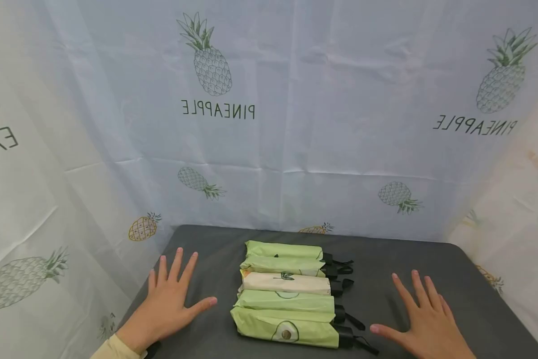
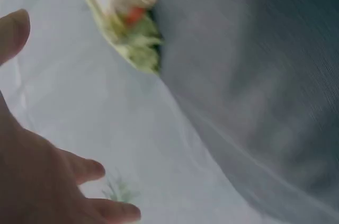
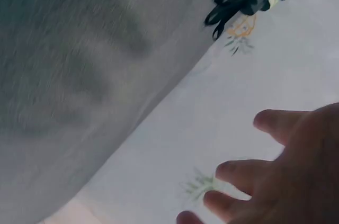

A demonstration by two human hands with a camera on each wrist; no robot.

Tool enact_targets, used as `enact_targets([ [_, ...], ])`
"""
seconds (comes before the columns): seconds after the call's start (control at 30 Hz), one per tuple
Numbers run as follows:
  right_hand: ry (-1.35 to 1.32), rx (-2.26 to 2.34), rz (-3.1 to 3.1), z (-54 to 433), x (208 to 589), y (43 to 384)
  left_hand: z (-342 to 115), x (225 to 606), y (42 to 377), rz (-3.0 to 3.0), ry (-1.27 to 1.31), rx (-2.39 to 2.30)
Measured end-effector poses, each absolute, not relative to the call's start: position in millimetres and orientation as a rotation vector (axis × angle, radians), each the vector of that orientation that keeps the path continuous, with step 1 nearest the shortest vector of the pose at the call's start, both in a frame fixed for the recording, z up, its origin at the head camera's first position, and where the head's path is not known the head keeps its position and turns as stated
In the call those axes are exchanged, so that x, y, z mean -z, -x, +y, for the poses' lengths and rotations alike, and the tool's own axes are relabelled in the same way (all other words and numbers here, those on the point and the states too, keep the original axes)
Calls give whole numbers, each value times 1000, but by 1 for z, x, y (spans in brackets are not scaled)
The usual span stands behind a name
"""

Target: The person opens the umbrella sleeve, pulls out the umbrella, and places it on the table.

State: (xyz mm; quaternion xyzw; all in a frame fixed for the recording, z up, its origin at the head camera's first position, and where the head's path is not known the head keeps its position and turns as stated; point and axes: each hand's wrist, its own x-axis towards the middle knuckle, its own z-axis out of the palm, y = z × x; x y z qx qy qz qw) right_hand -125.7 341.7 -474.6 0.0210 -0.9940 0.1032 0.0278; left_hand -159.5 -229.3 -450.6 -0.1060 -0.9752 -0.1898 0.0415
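Several folded umbrellas lie side by side in a row on the dark grey table point(image 1: 206, 339), their black handles with wrist straps pointing right. Nearest is a green umbrella point(image 1: 255, 324) with an avocado print; a cream umbrella point(image 1: 305, 282) lies mid-row, and another green umbrella point(image 1: 287, 249) is at the back. My left hand point(image 1: 165, 304) is spread, fingers apart, to the left of the row, holding nothing. On the other side my right hand point(image 1: 430, 324) is likewise spread, its thumb close to the nearest handle's strap point(image 1: 367, 345). Blurred umbrella ends point(image 2: 130, 28) show in the left wrist view.
A white curtain point(image 1: 341, 124) printed with pineapples hangs behind the table and along both sides. The table's far corners are rounded, and its back edge runs right along the curtain.
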Motion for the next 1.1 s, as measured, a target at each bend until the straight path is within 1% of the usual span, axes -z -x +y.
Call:
enact_targets([
  [0.13, -185, -339, -3020, 326, 473, 127, -212, 447, 155, -2894, 527, 616],
  [0.27, -262, -476, -2992, 301, 468, 127, -188, 446, 151, -2758, 735, 605],
  [0.4, -298, -680, -3012, 280, 463, 127, -167, 447, 150, -2763, 870, 679],
  [0.53, -354, -853, -3055, 267, 463, 127, -156, 452, 153, -2816, 977, 748],
  [0.83, -554, -955, -3132, 267, 476, 130, -152, 465, 159, -2903, 995, 783],
  [1.1, -575, -1062, -3199, 270, 485, 135, -152, 472, 159, -2945, 918, 819],
])
